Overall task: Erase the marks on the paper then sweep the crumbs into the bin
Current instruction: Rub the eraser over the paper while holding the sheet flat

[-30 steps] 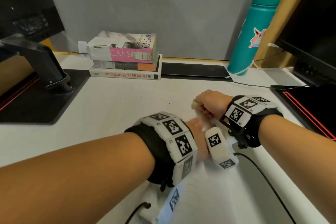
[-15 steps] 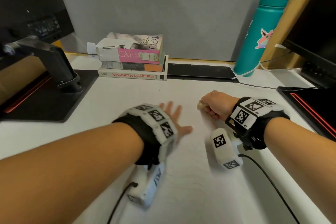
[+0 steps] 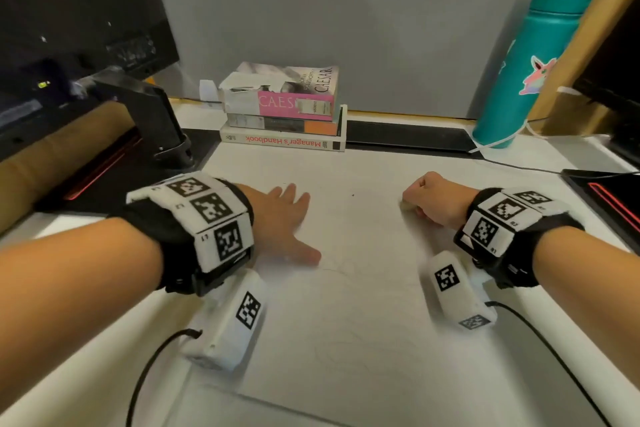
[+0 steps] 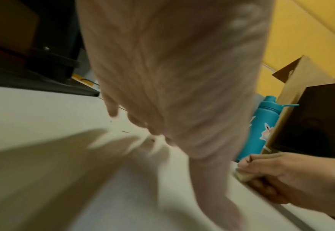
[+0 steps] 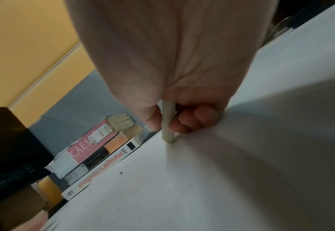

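Paper [image 3: 349, 305] lies before stacked books [image 3: 284, 107], bottle [image 3: 519, 59].

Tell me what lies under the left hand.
The left hand rests flat, fingers spread, on the white paper. Faint pencil marks show beside its thumb; whatever lies beneath the palm is covered.

An office workstation. A white table [image 3: 363, 184] backs onto a grey partition panel [image 3: 346, 28]; against the panel lies a stack of books [image 3: 282, 107], a monitor on its stand [image 3: 86, 55] to the left of the books, a teal water bottle [image 3: 519, 59] to their right.
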Motion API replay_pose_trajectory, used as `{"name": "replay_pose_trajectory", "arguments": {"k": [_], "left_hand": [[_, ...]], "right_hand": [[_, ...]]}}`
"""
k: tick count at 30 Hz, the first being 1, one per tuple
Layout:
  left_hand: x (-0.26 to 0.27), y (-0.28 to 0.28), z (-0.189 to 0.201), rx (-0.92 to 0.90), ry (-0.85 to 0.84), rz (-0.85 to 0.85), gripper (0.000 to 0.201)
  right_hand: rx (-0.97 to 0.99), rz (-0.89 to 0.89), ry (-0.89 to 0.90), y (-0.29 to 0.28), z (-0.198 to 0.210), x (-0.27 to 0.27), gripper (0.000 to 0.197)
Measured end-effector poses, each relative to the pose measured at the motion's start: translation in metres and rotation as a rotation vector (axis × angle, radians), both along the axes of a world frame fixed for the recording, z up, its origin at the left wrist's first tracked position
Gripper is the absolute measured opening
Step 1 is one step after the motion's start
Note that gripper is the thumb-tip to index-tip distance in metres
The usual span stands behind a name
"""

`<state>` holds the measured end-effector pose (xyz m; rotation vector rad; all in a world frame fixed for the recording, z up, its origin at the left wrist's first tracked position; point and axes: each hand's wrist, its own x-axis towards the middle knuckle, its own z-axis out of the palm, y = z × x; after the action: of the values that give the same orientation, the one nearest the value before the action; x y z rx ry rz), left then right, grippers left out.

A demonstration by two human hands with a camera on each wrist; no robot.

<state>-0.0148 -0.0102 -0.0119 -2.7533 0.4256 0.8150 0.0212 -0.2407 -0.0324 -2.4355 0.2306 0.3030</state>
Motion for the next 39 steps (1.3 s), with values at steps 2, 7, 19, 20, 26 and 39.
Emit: {"name": "replay_pose_trajectory", "arguments": {"k": [2,7,19,20,26,39], "left_hand": [[-0.005,0.014,0.004,-0.014,0.116,-0.081,0.108],[-0.008,0.016,-0.012,-0.052,0.097,-0.128,0.120],[-0.002,0.009,-0.026,-0.039,0.050,-0.170,0.121],[-0.002,0.008,-0.025,-0.033,0.032,-0.198,0.122],[-0.005,0.004,-0.022,-0.150,0.041,-0.204,0.116],[-0.006,-0.002,-0.019,-0.026,0.032,-0.215,0.120]], "right_hand": [[-0.055,0.039,-0.006,0.015,0.010,-0.012,0.018],[-0.251,0.458,-0.001,0.078,0.014,-0.046,0.016],[-0.244,0.575,0.108,0.098,0.011,-0.052,0.013],[-0.292,0.540,0.083,0.097,0.013,-0.049,0.015],[-0.321,0.698,0.122,0.106,0.012,-0.065,0.019],[-0.429,0.579,0.045,0.091,0.020,-0.055,0.010]]}}
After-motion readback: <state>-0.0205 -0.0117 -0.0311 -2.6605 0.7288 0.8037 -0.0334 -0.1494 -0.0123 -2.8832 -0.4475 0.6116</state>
